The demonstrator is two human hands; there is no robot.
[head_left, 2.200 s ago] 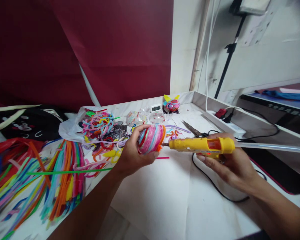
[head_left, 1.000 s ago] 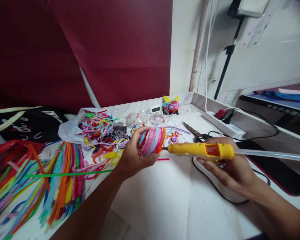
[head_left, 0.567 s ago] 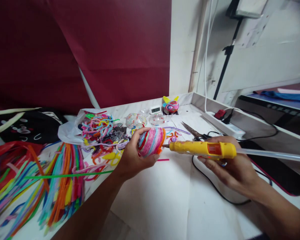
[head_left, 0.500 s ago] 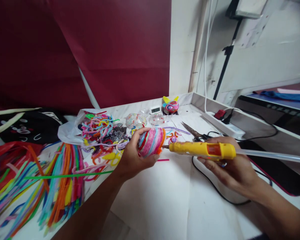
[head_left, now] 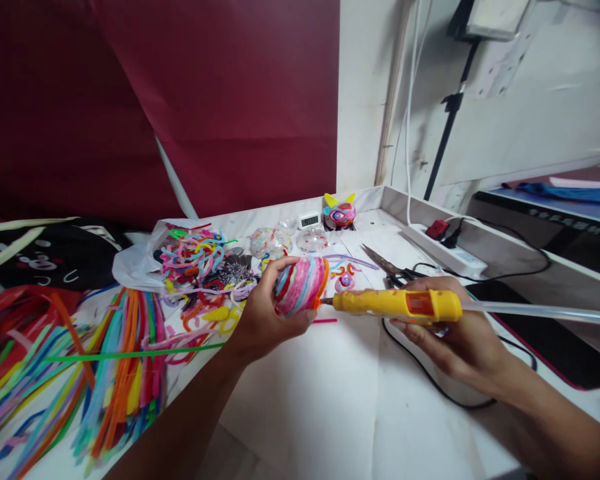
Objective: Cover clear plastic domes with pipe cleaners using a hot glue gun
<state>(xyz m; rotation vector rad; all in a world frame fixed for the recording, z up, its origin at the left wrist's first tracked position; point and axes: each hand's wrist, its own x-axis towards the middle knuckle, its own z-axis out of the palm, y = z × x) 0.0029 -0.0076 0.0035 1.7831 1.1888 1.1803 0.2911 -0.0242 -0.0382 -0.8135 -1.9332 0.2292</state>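
My left hand (head_left: 267,310) is wrapped round a ball covered in coloured pipe cleaners (head_left: 303,285), striped pink, blue, red and orange. In my right hand (head_left: 460,343) is a yellow hot glue gun (head_left: 395,304), with a clear glue stick (head_left: 535,311) running out of its back. The gun's nozzle points left and meets the orange edge of the ball, near my left thumb. My fingers hide part of the ball and the gun's handle.
Bundles of pipe cleaners (head_left: 125,373) lie at the left, near a bag of loose pieces (head_left: 195,257). Scissors (head_left: 387,263), a small timer (head_left: 309,221), a finished-looking horned ball (head_left: 339,213) and a power strip (head_left: 447,250) stand farther back. A black cable (head_left: 430,377) loops below the gun.
The glue gun has moved slightly left and down, its nozzle now at the lower orange edge of the ball. My left hand keeps its hold; the view has shifted a little.
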